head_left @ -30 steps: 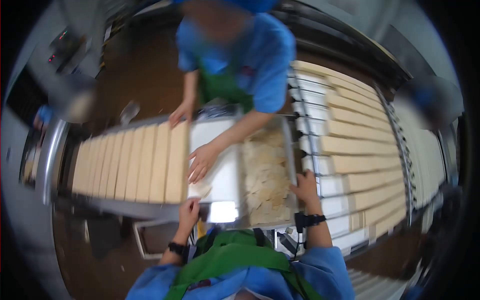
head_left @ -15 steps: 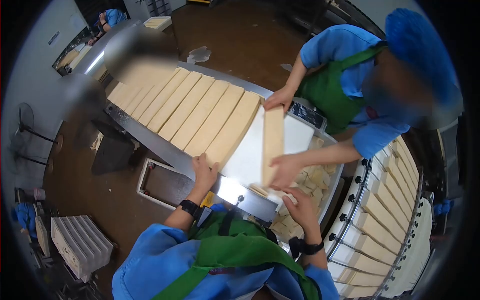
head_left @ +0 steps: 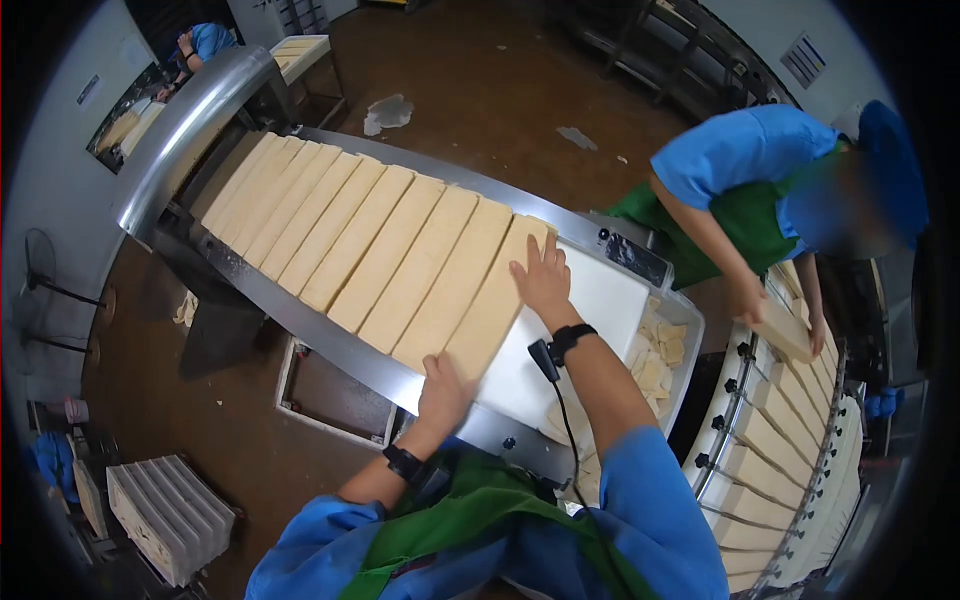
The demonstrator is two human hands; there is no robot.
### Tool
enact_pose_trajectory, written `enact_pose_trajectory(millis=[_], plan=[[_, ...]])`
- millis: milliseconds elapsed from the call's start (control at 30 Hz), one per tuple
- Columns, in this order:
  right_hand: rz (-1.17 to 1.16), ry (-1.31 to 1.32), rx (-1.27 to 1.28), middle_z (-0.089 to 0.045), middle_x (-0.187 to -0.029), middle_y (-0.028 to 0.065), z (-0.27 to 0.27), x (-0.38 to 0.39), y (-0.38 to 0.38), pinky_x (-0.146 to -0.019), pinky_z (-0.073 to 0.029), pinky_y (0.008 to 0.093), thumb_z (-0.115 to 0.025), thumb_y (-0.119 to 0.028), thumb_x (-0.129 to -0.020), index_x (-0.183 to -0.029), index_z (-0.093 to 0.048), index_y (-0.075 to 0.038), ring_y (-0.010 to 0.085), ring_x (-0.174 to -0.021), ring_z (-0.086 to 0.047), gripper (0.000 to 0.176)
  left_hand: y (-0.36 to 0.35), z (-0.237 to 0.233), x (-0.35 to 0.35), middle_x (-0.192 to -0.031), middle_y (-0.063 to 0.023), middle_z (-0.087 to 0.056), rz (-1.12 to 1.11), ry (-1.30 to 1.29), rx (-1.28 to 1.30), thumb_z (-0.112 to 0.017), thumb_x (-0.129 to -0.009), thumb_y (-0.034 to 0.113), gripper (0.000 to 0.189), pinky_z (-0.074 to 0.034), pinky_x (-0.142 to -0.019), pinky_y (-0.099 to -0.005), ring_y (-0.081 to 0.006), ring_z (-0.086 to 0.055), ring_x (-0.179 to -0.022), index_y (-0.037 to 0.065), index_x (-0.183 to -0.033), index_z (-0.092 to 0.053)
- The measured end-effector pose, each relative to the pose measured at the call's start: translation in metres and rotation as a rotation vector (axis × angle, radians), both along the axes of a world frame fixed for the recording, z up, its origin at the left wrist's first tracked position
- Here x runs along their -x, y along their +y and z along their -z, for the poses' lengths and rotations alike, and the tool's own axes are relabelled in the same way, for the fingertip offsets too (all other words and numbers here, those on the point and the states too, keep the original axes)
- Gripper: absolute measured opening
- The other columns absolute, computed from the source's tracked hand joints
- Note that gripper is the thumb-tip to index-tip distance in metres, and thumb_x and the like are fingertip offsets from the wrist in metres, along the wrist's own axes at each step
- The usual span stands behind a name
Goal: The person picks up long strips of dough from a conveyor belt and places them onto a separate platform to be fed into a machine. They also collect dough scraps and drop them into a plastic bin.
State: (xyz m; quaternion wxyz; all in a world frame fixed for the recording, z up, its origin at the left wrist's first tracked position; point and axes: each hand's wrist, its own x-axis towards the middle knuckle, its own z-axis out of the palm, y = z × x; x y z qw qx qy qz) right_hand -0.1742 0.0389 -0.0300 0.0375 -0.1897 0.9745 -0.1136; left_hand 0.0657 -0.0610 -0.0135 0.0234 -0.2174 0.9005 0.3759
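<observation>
Long pale slabs, apparently dough [head_left: 388, 245], lie side by side on a conveyor with a white belt [head_left: 600, 290]. My left hand [head_left: 442, 395] grips the near end of the rightmost slab [head_left: 497, 300], its fingers on top and its thumb at the corner. Toward that slab's far end rests my right hand [head_left: 543, 285], fingers spread over the surface and edge. Both hands are on the same slab, which lies against its neighbour. The undersides of my fingers are hidden.
Beyond the belt's end stands a bin [head_left: 690, 385] of pale scraps. A co-worker [head_left: 750, 170] holds another slab [head_left: 783, 330] above a curved rack [head_left: 770, 440] of slabs at right. A metal hood [head_left: 200, 130] spans the far conveyor. Stacked grey trays [head_left: 170, 515] stand lower left.
My right hand has moved from near the scrap bin up onto the rightmost slab's far end. The co-worker has turned right, carrying a slab from the belt to the rack.
</observation>
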Motion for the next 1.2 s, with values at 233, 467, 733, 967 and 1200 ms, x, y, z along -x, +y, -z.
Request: enact_pose_trajectory(millis=[233, 467, 733, 967, 1200], plan=[[0.094, -0.089, -0.092, -0.019, -0.144, 0.0256, -0.003, 0.034, -0.032, -0.093, -0.043, 0.0465, -0.046, -0.055, -0.085, -0.138, -0.035, -0.015, 0.0401, -0.124, -0.039, 0.068, -0.002, -0.008, 0.005, -0.106, -0.0310, -0.038, 0.069, -0.059, -0.018, -0.070, -0.076, 0.022, 0.057, -0.050, -0.070, -0.0479, -0.0473, -0.055, -0.083, -0.008, -0.107, -0.032], [0.448, -0.114, 0.017, -0.029, -0.137, 0.0278, -0.028, 0.019, 0.036, -0.103, -0.033, 0.0437, -0.060, -0.046, -0.070, -0.133, -0.037, -0.005, 0.0431, -0.122, -0.039, 0.078, -0.001, -0.014, 0.017, -0.107, -0.0299, -0.040, 0.204, -0.075, -0.015, -0.072, -0.072, 0.024, 0.063, -0.049, -0.076, -0.0466, -0.0463, -0.055, -0.089, -0.007, -0.111, -0.033], [0.828, -0.112, 0.296, -0.012, -0.143, 0.0297, -0.050, -0.035, 0.151, -0.095, -0.042, 0.0449, -0.069, -0.041, -0.065, -0.135, -0.023, 0.000, 0.0465, -0.117, -0.043, 0.093, 0.050, -0.021, 0.036, -0.114, -0.0286, -0.037, 0.522, -0.175, -0.101, -0.075, -0.068, 0.038, 0.077, -0.050, -0.077, -0.0489, -0.0467, -0.055, -0.093, -0.002, -0.118, -0.033], [1.157, 0.346, 0.615, -0.024, -0.131, 0.0276, -0.053, -0.146, 0.276, -0.093, -0.041, 0.0486, -0.069, -0.032, -0.068, -0.130, -0.022, -0.002, 0.0468, -0.112, -0.042, 0.083, 0.124, -0.031, 0.031, -0.111, -0.0255, -0.037, 0.645, 0.277, -0.023, -0.077, -0.062, 0.016, 0.077, -0.046, -0.086, -0.0438, -0.0438, -0.048, -0.098, -0.001, -0.125, -0.036], [1.803, 0.575, 0.627, -0.029, -0.127, 0.0296, -0.114, -0.349, 0.442, -0.096, -0.038, 0.0471, -0.067, -0.035, -0.073, -0.129, -0.025, 0.004, 0.0462, -0.113, -0.041, 0.079, 0.272, -0.102, 0.002, -0.122, -0.0226, -0.036, 1.311, 0.536, -0.172, -0.076, -0.064, 0.012, 0.073, -0.046, -0.085, -0.0414, -0.0390, -0.049, -0.102, 0.008, -0.128, -0.042]])
